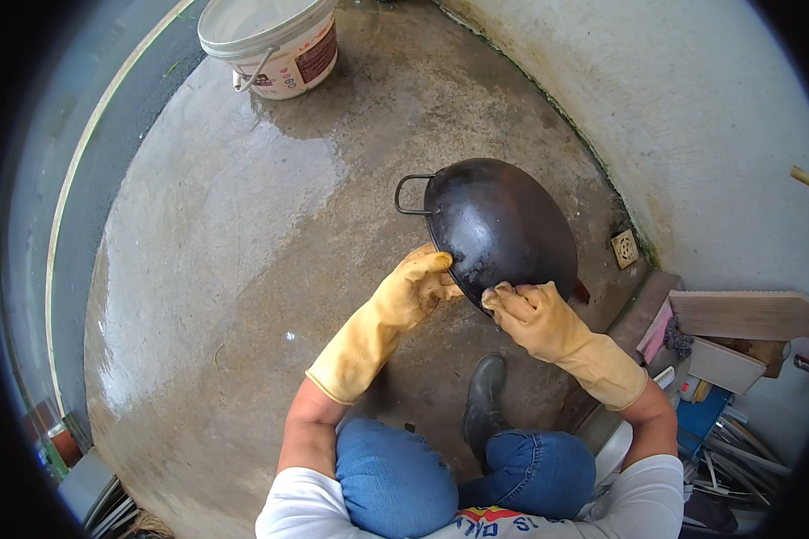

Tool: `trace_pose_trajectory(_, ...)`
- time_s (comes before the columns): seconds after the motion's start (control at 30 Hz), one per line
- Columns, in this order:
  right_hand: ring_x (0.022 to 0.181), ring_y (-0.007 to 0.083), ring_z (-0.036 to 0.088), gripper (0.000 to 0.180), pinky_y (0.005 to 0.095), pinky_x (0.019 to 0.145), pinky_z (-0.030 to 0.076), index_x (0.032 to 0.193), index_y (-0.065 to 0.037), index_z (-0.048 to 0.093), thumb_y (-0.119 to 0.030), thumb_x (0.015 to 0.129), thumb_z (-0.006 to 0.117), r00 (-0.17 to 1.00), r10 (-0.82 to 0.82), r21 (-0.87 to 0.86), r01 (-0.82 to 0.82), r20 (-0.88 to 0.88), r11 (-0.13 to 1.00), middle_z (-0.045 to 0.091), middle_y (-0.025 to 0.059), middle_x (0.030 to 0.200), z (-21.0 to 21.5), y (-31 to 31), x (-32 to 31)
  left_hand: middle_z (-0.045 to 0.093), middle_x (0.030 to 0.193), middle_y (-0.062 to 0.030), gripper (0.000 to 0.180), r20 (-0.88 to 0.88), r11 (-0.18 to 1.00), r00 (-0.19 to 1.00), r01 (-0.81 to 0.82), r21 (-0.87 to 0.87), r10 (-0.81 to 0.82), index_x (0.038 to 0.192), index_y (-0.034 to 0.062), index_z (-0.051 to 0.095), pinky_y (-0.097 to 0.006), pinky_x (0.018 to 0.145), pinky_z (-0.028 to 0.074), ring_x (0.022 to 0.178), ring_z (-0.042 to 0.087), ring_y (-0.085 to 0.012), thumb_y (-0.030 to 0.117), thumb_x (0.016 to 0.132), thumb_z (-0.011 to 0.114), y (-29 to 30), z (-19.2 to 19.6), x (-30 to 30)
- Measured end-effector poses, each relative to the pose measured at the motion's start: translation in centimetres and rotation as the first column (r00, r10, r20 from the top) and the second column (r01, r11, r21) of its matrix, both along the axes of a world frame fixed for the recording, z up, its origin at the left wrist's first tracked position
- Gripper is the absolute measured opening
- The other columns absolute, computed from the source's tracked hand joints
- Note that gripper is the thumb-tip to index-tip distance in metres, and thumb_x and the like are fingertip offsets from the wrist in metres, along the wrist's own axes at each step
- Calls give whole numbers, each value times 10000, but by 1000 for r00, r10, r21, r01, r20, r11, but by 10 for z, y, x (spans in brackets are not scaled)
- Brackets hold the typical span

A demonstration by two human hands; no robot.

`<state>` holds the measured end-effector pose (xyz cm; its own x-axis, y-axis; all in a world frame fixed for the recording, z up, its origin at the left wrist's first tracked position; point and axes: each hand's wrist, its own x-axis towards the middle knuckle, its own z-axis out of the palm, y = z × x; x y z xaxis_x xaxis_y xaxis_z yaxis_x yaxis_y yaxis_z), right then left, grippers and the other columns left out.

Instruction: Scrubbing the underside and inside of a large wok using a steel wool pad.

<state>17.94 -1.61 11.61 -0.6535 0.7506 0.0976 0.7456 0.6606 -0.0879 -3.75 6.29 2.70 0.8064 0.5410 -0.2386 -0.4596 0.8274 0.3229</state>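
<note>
A dark, round-bottomed wok [503,225] is tipped so that its blackened outer side shows, with a metal loop handle [412,194] pointing left. My left hand [422,283], in a long yellow rubber glove, grips the near left rim, thumb on the outside and fingers behind. My right hand [535,319], gloved the same way, presses against the outer side near the lower rim. Its fingers are bunched together, and what they may hold is hidden. A small reddish-brown piece of the far handle [582,291] shows past the wok's right edge.
On the wet concrete floor [234,242] at the far left stands a white bucket [283,67]. A pale wall [674,117] rises on the right, with a floor drain [625,249] at its foot. Wooden boards [746,314] and clutter lie near right. My boot [485,395] is below the wok.
</note>
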Motion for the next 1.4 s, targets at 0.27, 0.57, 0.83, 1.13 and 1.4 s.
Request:
trace_pose_trajectory(0.27, 983, 234, 665, 397, 311, 843, 558, 1143, -7, 677, 151, 795, 572, 281, -690, -540, 457, -666, 707, 674, 164, 1098, -45, -52, 42, 600, 1347, -110, 566, -543, 820, 793, -490, -296, 277, 1378, 38, 513, -413, 935, 491, 1117, 628, -243, 479, 1030, 440, 26, -47, 8)
trace_pose_trajectory(0.57, 1053, 234, 644, 292, 315, 885, 549, 1111, -26, 651, 116, 864, 586, 231, -623, -311, 707, -748, 636, 654, 153, 1134, -63, -74, 70, 542, 1415, -145, 625, -959, 810, 271, -580, -92, 85, 1340, -56, 530, -417, 1021, 463, 1159, 605, -260, 446, 973, 597, 73, 25, 61)
trace_pose_trajectory(0.83, 1077, 248, 633, 320, 296, 888, 561, 1168, -20, 584, 135, 892, 539, 123, -497, -268, 719, -859, 641, 565, 160, 1218, -28, -90, 91, 616, 1247, -125, 534, -897, 853, 180, -429, 297, 403, 1343, 75, 518, -436, 862, 524, 1026, 627, -256, 485, 1000, 514, 109, 204, 71)
trace_pose_trajectory(1.13, 1119, 250, 610, 251, 310, 924, 542, 1097, -41, 590, 115, 908, 537, 13, -441, -330, 643, -897, 691, 598, 138, 1209, -33, -89, 78, 680, 761, -27, 468, -667, 490, 51, 639, 594, 743, 1017, 55, 670, -309, 578, 488, 621, 619, -122, 505, 991, 544, 88, 308, 57)
trace_pose_trajectory(1.4, 1011, 243, 679, 473, 264, 829, 589, 1173, -9, 611, 229, 786, 482, -21, -274, -240, 547, -962, 802, 650, 190, 1161, -5, -34, 72, 667, 744, -96, 337, -639, 314, -64, 906, 286, 766, 991, 88, 701, -358, 690, 472, 705, 644, -219, 413, 960, 614, 77, 257, 78)
